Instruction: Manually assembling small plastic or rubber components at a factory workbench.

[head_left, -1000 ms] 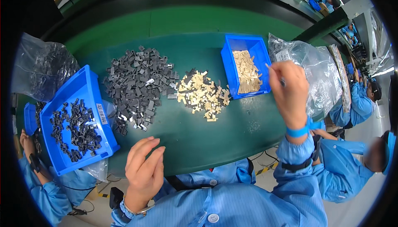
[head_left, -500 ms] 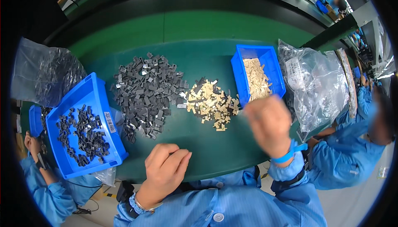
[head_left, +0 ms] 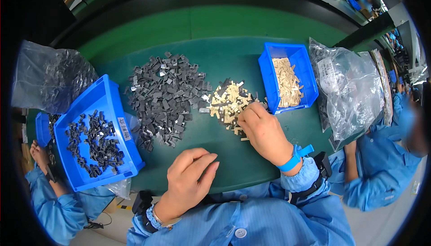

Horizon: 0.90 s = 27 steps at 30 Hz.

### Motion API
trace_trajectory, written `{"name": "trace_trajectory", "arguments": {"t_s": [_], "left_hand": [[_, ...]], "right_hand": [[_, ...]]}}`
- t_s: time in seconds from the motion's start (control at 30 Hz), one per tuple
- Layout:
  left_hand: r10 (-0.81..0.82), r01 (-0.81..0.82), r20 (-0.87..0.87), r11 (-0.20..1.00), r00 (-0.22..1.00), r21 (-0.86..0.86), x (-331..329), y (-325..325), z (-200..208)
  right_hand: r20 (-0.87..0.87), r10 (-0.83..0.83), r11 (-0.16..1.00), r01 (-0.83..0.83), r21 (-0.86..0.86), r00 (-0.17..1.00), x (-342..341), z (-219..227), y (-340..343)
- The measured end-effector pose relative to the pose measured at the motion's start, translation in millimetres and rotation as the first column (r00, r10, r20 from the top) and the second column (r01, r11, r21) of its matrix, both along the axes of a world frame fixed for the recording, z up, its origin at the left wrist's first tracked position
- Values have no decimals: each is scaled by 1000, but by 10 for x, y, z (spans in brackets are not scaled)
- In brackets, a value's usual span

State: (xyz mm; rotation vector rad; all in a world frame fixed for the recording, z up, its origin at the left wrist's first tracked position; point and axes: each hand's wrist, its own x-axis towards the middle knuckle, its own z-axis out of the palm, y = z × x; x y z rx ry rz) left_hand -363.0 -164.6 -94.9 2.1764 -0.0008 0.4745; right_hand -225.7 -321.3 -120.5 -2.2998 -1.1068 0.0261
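Observation:
My left hand [head_left: 191, 178] hovers over the near edge of the green table, thumb and fingers closed together; whatever they hold, if anything, is hidden. Over the right side of a small heap of flat gold-coloured pieces [head_left: 229, 102], my right hand [head_left: 266, 134] points its curled fingertips down. Its fingers are closed, and I cannot see what lies between them. Left of the gold heap spreads a larger pile of small black plastic parts [head_left: 164, 95]. Some black parts also lie under and behind the gold pieces.
A blue bin [head_left: 134, 158] with black parts stands at the left. Farther right, a smaller blue bin [head_left: 264, 77] holds tan strips. Clear plastic bags [head_left: 348, 93] [head_left: 51, 77] flank the table. Co-workers in blue sit at both sides, one sleeve [head_left: 377, 165] close at the right.
My right hand has moved left, from beside the bin of tan strips to the gold heap. My left hand stays closed near the table's edge. The view has shifted slightly.

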Motion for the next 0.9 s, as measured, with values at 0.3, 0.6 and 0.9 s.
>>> {"name": "trace_trajectory", "arguments": {"t_s": [0.3,0.6,0.9], "left_hand": [[-10,-138,-235,785,972,-604,225,-64,-97],[-147,-212,-315,478,938,-853,527,-245,-115],[-113,-230,-310,447,944,-864,619,-220,-188]], "right_hand": [[-334,-97,943,194,272,938,-56,145,84],[-663,16,738,438,513,749,-182,101,146],[-655,64,729,413,547,753,-138,59,106]]}}
